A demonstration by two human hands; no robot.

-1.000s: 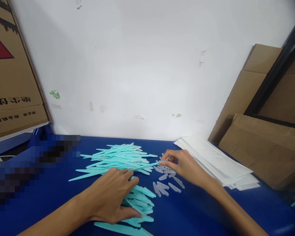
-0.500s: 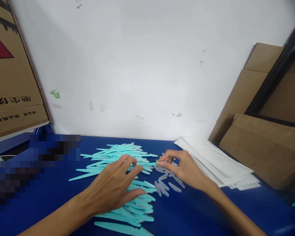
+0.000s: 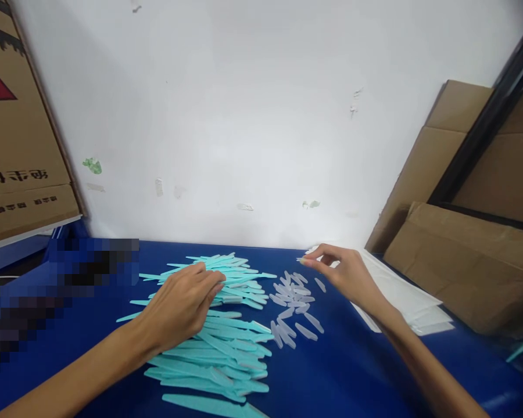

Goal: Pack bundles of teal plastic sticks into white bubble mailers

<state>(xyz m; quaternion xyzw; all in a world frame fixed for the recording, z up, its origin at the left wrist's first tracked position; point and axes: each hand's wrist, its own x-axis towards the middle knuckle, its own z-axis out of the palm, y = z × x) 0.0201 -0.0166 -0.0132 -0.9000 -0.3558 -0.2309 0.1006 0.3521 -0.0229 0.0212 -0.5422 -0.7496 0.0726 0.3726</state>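
My left hand (image 3: 183, 302) is over the turquoise sticks, its fingertips pinched on one turquoise stick (image 3: 246, 280) that points right. Up and to the right, my right hand (image 3: 342, 273) pinches a small translucent cover (image 3: 300, 259) between thumb and index finger. Several loose translucent covers (image 3: 294, 293) lie on the blue table between the hands. One pile of turquoise sticks (image 3: 218, 264) lies behind my left hand, and another pile (image 3: 226, 354) lies in front of it.
White sheets or bags (image 3: 401, 290) are stacked at the right, partly under my right forearm. Cardboard (image 3: 466, 261) leans beyond them, and a large printed carton (image 3: 21, 139) stands at the left. A white wall (image 3: 253, 116) rises behind the blue table (image 3: 331, 371).
My right hand has moved up and right, away from the stick, and now has a translucent cover in its fingers. My left hand has shifted left, its fingers drawn together on a stick.
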